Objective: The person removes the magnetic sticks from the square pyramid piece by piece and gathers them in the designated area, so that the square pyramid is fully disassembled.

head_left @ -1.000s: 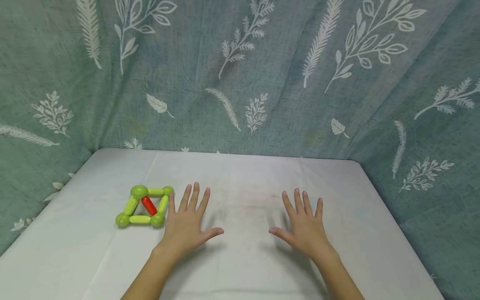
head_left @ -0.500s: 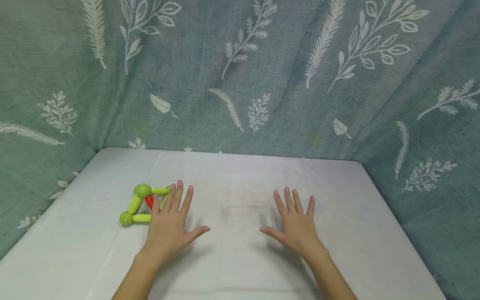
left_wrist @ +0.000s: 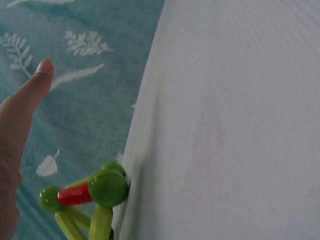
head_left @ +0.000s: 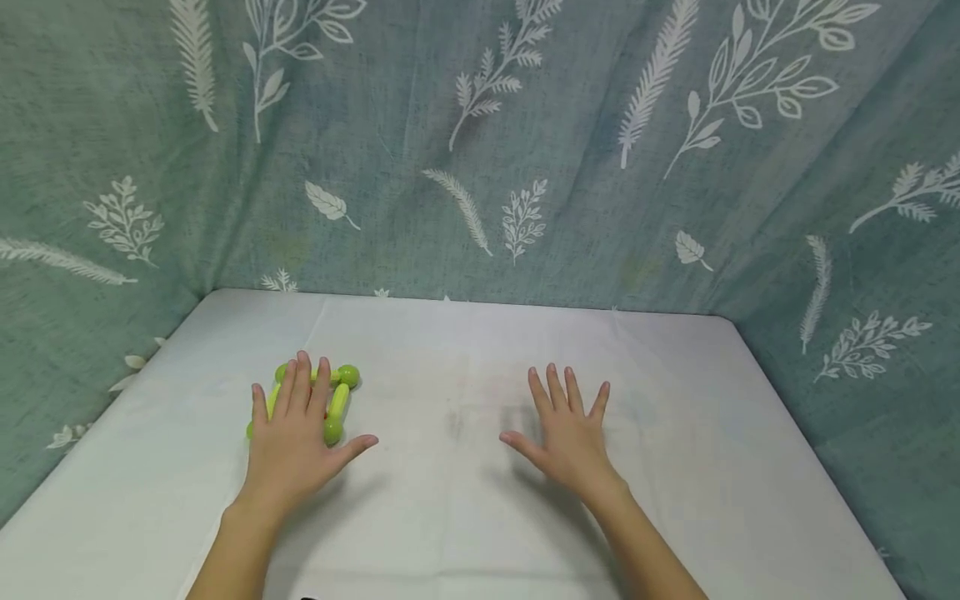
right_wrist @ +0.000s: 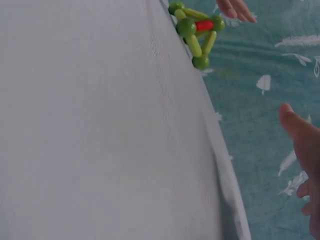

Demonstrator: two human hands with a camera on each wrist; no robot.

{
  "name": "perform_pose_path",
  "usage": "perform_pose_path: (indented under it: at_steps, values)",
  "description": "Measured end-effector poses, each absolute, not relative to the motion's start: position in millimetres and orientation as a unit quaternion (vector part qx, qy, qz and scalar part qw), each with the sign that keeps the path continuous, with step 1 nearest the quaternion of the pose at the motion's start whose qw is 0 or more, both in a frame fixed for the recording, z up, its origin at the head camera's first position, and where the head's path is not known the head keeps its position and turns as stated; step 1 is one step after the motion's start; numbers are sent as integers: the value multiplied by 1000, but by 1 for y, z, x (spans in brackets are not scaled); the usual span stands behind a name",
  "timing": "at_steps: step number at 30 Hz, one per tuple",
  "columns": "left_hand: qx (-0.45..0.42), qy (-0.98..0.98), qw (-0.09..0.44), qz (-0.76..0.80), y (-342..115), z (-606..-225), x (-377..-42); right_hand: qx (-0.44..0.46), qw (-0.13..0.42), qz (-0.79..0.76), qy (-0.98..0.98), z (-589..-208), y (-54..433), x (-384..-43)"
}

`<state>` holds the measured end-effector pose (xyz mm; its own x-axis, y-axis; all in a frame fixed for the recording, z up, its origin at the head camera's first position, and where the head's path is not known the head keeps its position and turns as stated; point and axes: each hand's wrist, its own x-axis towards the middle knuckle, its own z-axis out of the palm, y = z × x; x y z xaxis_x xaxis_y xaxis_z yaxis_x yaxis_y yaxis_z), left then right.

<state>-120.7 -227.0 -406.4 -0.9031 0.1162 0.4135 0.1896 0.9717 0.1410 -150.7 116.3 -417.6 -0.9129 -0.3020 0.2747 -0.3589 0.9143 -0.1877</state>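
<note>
A ball-and-rod building toy stands on the left of the white table, its green balls joined by light green rods and one red rod. My left hand is held above and in front of it, fingers straight and thumb out, hiding much of the toy in the head view. The left wrist view has the toy frame below the thumb, apart from it. Right of the middle, my right hand hovers with spread fingers, its shadow on the cloth. It holds nothing. In the right wrist view the whole toy shows near the other hand's fingertips.
A white cloth with faint stains and creases covers the table. Green-blue curtains printed with white leaves rise behind it and along both sides. A small dark object peeks in at the bottom edge.
My left hand has moved left, from beside the toy to over it, covering more of it. The right hand has drifted left too. The head view has shifted slightly.
</note>
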Motion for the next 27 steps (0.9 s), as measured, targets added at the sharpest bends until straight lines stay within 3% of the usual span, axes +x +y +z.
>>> perform_pose_path:
  at_steps: [9, 16, 22, 27]
  values:
    - [-46, -975, 177, -129, -252, -410, -117, 199, 63, 291, -934, -429, 95, -153]
    - [-32, -955, 178, -234, -274, -410, -116, 210, 50, 348, -912, -432, 82, -154]
    - [6, -906, 104, -409, -295, -414, -114, 221, 44, 385, -895, -432, 63, -160]
    - [41, -897, 53, -437, -314, -420, -112, 232, 18, 392, -890, -429, 40, -160]
